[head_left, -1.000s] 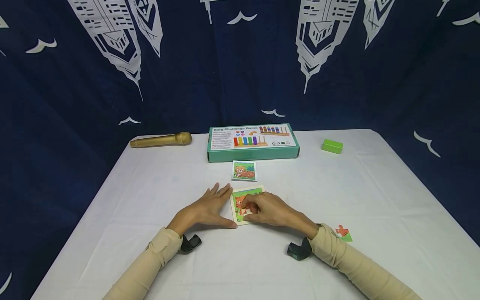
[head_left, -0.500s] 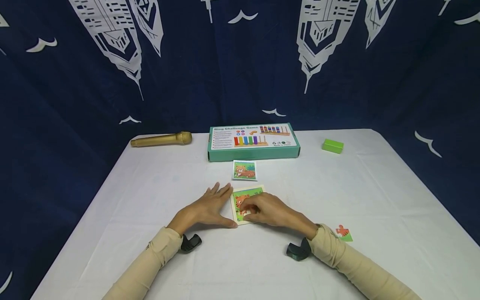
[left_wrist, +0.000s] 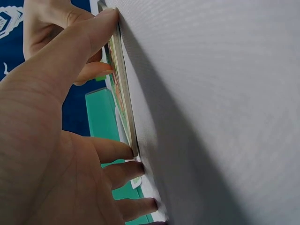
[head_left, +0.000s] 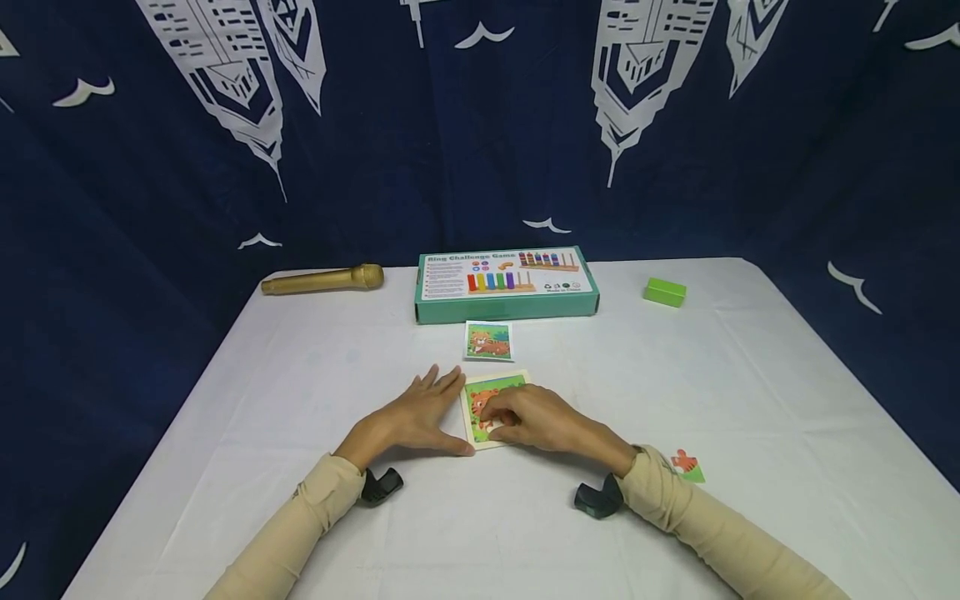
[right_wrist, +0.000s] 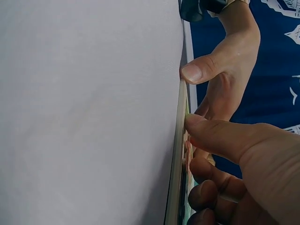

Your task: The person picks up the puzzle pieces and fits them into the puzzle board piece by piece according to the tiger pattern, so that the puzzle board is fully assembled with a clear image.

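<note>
A small framed tiger jigsaw puzzle (head_left: 480, 390) lies flat on the white table. My left hand (head_left: 420, 417) steadies its left side with spread, mostly straight fingers. In the left wrist view, the thumb and a fingertip touch the puzzle's pale edge (left_wrist: 124, 89). Over the right half of the picture is my right hand (head_left: 546, 419), fingers curled and thumb low on the board. It appears to pinch a puzzle piece against the board, but the fingers mostly hide that piece. One loose jigsaw piece (head_left: 687, 467), orange and green, lies beside the right sleeve.
Just beyond the puzzle is a small tiger picture card (head_left: 489, 342). Behind it sits a green ring game box (head_left: 507, 310). A gold microphone-shaped object (head_left: 322, 281) lies at the back left, a green block (head_left: 664, 292) at the back right. A dark patterned curtain (head_left: 450, 150) hangs behind.
The right hand's fingertips shift very slightly over the puzzle. The left hand, the puzzle and the loose piece stay in place.
</note>
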Demonstrator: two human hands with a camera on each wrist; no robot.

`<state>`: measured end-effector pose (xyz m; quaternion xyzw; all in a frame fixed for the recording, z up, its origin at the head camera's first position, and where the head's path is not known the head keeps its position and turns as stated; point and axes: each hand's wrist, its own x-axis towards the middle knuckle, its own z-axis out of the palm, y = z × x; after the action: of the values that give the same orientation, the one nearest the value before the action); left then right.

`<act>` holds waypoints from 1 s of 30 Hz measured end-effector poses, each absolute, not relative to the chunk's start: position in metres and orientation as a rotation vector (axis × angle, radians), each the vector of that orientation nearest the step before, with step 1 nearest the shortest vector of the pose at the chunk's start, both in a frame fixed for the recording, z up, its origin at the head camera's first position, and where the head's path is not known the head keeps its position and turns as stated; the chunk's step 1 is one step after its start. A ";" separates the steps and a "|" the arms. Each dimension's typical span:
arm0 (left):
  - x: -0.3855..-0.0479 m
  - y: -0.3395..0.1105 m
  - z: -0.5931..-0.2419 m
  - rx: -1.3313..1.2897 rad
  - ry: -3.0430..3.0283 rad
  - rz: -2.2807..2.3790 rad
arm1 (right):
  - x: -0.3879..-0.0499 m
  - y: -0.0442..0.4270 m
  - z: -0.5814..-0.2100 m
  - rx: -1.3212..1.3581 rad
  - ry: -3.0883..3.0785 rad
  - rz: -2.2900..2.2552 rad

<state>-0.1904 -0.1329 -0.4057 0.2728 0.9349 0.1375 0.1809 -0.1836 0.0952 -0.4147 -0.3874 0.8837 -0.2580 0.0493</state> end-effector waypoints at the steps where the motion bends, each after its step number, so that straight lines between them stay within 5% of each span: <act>1: -0.191 -0.133 -0.406 0.772 2.641 0.386 | -0.184 0.095 -0.415 -1.182 2.695 -0.780; 12: -0.190 -0.133 -0.405 0.763 2.649 0.390 | -0.179 0.118 -0.407 -1.129 2.701 -0.857; 30: -0.189 -0.133 -0.404 0.780 2.635 0.408 | -0.142 0.240 -0.405 -0.877 2.919 -0.999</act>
<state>-0.1891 -0.1331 -0.4045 0.2762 0.9328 0.1444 0.1810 -0.1419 0.2404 -0.4049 -0.2733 0.9095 -0.3114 -0.0330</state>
